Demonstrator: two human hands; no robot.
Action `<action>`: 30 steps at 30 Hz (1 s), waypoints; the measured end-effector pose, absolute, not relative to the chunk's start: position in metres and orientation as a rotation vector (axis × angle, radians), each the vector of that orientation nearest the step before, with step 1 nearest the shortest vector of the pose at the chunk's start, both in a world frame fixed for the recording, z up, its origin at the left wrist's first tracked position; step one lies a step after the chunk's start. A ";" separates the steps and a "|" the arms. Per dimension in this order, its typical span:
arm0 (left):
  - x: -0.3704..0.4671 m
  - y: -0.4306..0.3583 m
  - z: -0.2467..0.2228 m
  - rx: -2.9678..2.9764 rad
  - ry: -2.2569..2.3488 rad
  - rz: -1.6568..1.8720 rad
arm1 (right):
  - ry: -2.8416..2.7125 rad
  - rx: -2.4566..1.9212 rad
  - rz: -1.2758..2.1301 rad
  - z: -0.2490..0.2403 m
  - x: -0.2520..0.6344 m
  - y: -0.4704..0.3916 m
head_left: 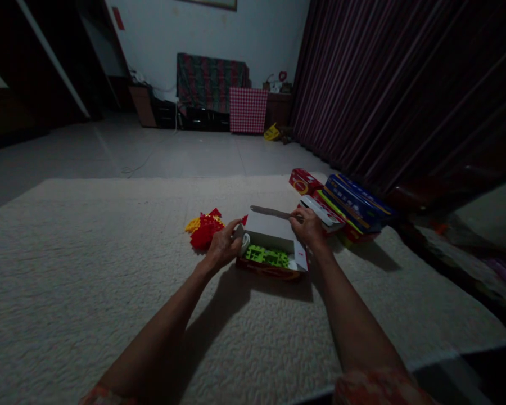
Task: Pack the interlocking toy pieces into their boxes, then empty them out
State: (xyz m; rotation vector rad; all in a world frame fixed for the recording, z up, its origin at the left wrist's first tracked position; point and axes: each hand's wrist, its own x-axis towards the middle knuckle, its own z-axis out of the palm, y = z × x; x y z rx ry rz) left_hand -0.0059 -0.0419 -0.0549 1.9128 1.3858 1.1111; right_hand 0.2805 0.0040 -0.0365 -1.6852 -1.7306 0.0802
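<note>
A small red cardboard box (pixel 267 272) stands in front of me with its white-lined lid (pixel 270 224) raised. Inside lie bright green plastic interlocking pieces (pixel 265 256), beside a coiled white item (pixel 245 243) at the left end that I cannot make out fully. My left hand (pixel 224 245) is at the box's left end, fingers closed on the side flap there. The lid's right edge is pinched in my right hand (pixel 307 226). Just left of my left hand sits a pile of red interlocking pieces (pixel 204 232) with some yellow pieces (pixel 193 225).
Stacked at the right are a blue box (pixel 356 199), a red box (pixel 304 181) and an open white-flapped box (pixel 320 212). A pale quilted mat (pixel 109 281) covers the floor. Purple curtains (pixel 362 84) hang at the right; a checkered cloth (pixel 248 109) is by the far wall.
</note>
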 end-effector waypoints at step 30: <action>-0.061 -0.046 -0.078 1.161 0.839 0.989 | -1.943 -2.027 0.194 -0.054 0.259 -0.008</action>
